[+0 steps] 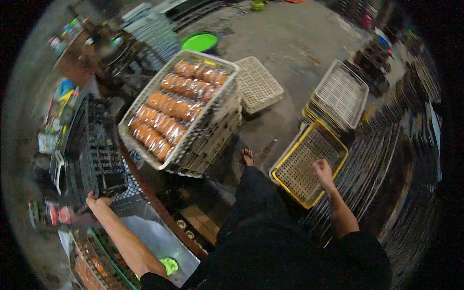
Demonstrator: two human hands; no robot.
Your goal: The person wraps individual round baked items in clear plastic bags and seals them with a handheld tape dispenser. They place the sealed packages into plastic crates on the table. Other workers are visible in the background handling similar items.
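Observation:
My left hand (99, 199) reaches out to the left over the metal-topped table (157, 237), beside a dark slatted rack (99, 159). Its fingers look apart, and I see nothing held in it. My right hand (323, 173) hangs above a yellow-rimmed plastic crate (302, 164), fingers curled in, with no object showing. Ahead on the left rises a stack of cream crates (205, 140). The top one holds several rows of round orange-brown baked goods (176, 106) in clear wrapping.
An upturned cream crate (258, 82) lies beyond the tall stack, near a green-topped tub (199, 42). More crates (340, 94) stand behind the yellow-rimmed one. Stacked flat trays (372, 159) line the right side. At lower left stands a container of packed orange-brown goods (94, 261).

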